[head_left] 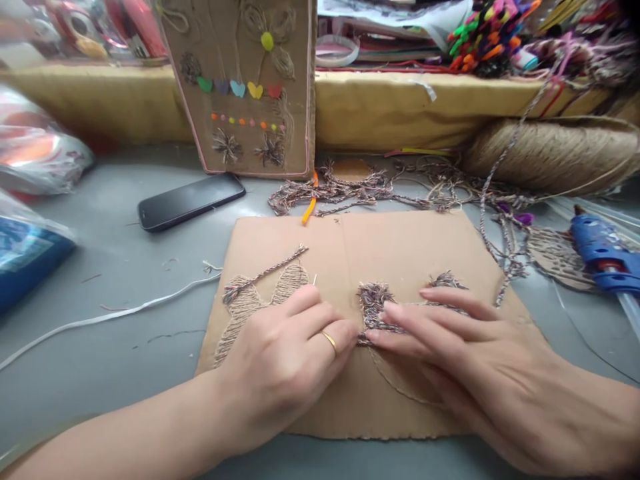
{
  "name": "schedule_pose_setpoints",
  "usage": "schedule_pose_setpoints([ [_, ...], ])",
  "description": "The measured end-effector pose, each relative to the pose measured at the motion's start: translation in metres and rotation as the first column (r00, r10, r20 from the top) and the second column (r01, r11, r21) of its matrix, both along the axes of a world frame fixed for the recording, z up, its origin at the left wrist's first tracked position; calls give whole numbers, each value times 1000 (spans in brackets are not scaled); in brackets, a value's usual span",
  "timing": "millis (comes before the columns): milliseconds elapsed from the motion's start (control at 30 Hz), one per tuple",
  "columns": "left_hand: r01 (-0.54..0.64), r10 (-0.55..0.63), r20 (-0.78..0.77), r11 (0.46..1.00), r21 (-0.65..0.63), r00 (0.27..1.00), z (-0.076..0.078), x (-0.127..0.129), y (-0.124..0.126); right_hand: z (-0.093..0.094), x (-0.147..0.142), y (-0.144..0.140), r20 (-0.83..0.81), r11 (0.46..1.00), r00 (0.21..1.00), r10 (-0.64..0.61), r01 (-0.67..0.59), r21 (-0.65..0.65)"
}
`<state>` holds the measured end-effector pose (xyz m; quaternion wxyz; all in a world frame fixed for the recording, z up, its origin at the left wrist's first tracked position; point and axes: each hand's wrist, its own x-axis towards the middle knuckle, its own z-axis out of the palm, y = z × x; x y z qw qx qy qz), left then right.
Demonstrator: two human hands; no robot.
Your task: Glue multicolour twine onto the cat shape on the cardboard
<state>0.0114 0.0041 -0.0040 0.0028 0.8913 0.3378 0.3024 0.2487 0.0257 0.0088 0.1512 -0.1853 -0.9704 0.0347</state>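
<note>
A sheet of brown cardboard (400, 247) lies flat under both hands. My left hand (295, 353), with a ring on one finger, is closed in a pinch at the end of a multicoloured twisted yarn (364, 339). My right hand (465, 360) has its fingers stretched out and lies over a shape of the same yarn (375, 300), partly covering it. Beside my left hand is a butterfly-like shape of beige twine (243, 317), partly hidden by that hand. A short piece of twisted yarn (270, 272) rests across its top. A thin twine strand (395, 385) curves below the right fingers.
A decorated cardboard panel (200, 40) stands at the back. Left of the sheet are a black phone (193, 200) and a white cord (125, 313). Tangled yarn (345, 190) lies behind it. A blue glue gun (605, 247) and a twine spool (555, 153) are at right.
</note>
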Motion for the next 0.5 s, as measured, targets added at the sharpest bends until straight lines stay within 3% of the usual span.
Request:
schedule_pose_setpoints([
  [100, -23, 23, -12, 1000, 21, 1000, 0, 1, 1, 5, 1, 1, -70, 996, 994, -88, 86, -35],
  [233, -35, 35, -31, 999, 8, 999, 0, 1, 0, 7, 1, 0, -90, 994, 990, -109, 106, -35],
  [333, -40, 40, -21, 999, -23, 999, 0, 0, 0, 3, -1, 0, -46, 995, 996, -77, 74, -59],
  [500, -30, 30, -4, 999, -30, 1000, -1, 1, 1, 2, -9, 5, 9, 995, 996, 88, -88, 50],
])
